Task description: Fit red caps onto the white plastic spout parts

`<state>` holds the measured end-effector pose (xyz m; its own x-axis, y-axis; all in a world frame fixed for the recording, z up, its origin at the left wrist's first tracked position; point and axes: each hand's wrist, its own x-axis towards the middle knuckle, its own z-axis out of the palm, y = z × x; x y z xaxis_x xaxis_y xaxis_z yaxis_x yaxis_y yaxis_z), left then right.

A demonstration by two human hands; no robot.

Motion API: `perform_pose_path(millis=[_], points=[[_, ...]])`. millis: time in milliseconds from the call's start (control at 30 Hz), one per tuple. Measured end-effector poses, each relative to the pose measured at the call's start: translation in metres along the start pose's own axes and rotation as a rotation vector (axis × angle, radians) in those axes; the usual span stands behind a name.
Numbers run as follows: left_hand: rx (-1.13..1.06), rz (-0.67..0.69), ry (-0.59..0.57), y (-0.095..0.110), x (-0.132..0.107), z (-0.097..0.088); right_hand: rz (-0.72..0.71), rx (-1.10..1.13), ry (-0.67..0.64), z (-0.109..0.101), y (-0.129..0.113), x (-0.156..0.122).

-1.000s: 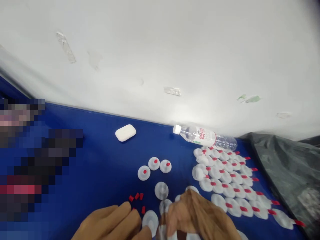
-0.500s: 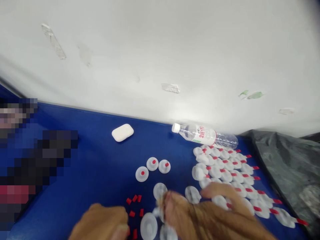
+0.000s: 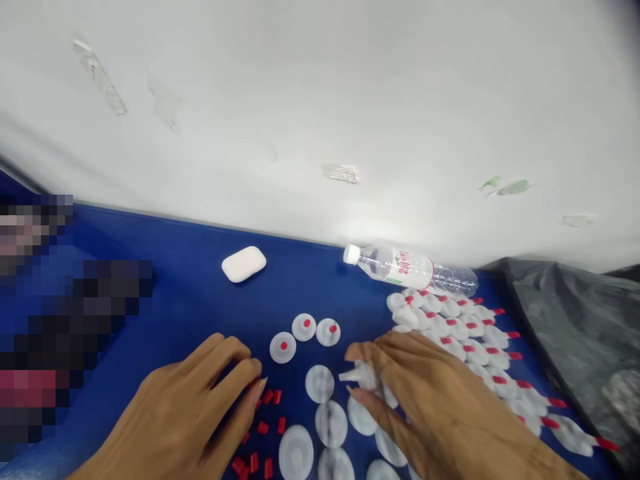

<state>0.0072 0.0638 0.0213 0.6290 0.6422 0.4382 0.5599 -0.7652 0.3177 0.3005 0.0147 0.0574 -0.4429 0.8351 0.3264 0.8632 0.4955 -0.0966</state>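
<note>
My left hand [image 3: 193,410] lies on the blue table [image 3: 190,313], fingers curled together over several small red plugs [image 3: 264,427]. My right hand [image 3: 430,407] pinches one translucent white disc [image 3: 361,375] between thumb and fingertips, just above several plain white discs [image 3: 320,383] lying in front of me. Three discs with red plugs in their centres [image 3: 305,328] sit a little farther off. To the right, rows of finished discs with red plugs [image 3: 465,333] run along the table, partly hidden under my right hand.
A clear plastic water bottle [image 3: 407,268] lies on its side against the white wall [image 3: 320,120]. A white earbud case [image 3: 243,263] rests at the back. A dark plastic sheet [image 3: 575,327] covers the right end. The left area is pixelated.
Both hands have moved forward into fuller view. The right hand has come up from the plain discs with one disc pinched in its fingers; the left hand has spread over the red plugs.
</note>
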Motion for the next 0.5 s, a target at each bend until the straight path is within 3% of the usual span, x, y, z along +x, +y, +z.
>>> perform_pose_path(millis=[133, 300, 500], points=[[0.035, -0.009, -0.042, -0.001, -0.003, 0.002, -0.049, 0.015, -0.005, 0.000, 0.005, 0.000], [-0.020, -0.025, -0.060, -0.004, -0.003, 0.005, 0.013, 0.058, -0.028, -0.006, 0.007, 0.003], [0.027, 0.007, 0.040, -0.001, -0.002, 0.005, 0.021, 0.185, 0.042, 0.016, 0.013, -0.006]])
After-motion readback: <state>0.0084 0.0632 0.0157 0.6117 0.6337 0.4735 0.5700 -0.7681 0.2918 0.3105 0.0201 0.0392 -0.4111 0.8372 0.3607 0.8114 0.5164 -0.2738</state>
